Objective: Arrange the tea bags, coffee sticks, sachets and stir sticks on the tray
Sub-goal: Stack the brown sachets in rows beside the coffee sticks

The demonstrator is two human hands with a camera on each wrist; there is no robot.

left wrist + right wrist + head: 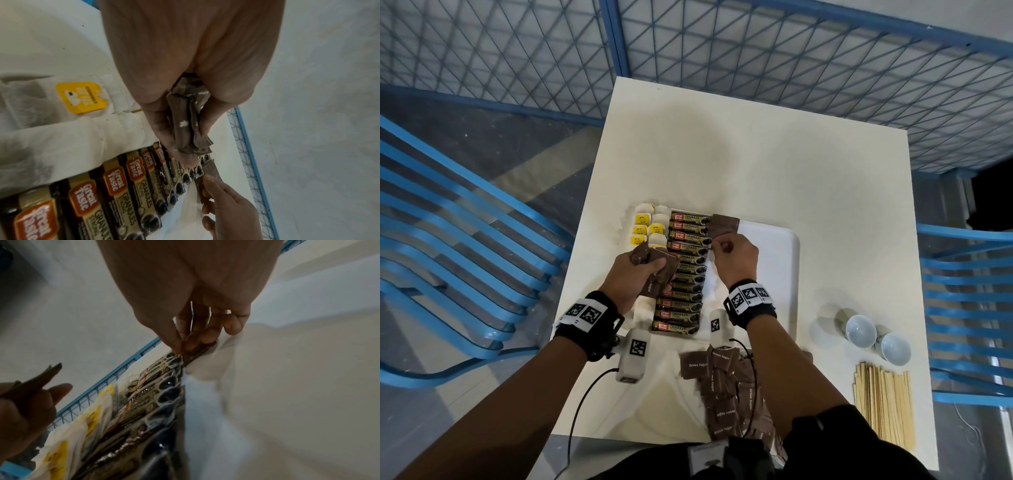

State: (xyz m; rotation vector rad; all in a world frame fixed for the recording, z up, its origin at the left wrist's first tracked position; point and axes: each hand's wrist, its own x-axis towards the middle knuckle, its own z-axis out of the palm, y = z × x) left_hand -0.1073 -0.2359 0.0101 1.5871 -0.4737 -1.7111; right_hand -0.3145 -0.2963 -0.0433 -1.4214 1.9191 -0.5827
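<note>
On the white tray [789, 260] lie tea bags [648, 226] with yellow tags at the left, then a column of coffee sticks [684, 274]. A brown sugar sachet [724, 224] lies at the column's far right end. My right hand [719, 244] pinches its near edge between thumb and fingers, which the right wrist view shows on the sachet [198, 352]. My left hand [652, 270] hovers over the tea bags and coffee sticks and grips a bunch of brown sachets [188, 123]. Stir sticks [883, 407] lie on the table at the right.
A loose pile of brown sugar sachets [726, 394] lies at the table's near edge under my right forearm. Two white cups [860, 331] lie tipped beside the stir sticks. Blue slatted chairs [458, 246] flank the table, and a blue mesh fence [756, 51] stands behind it.
</note>
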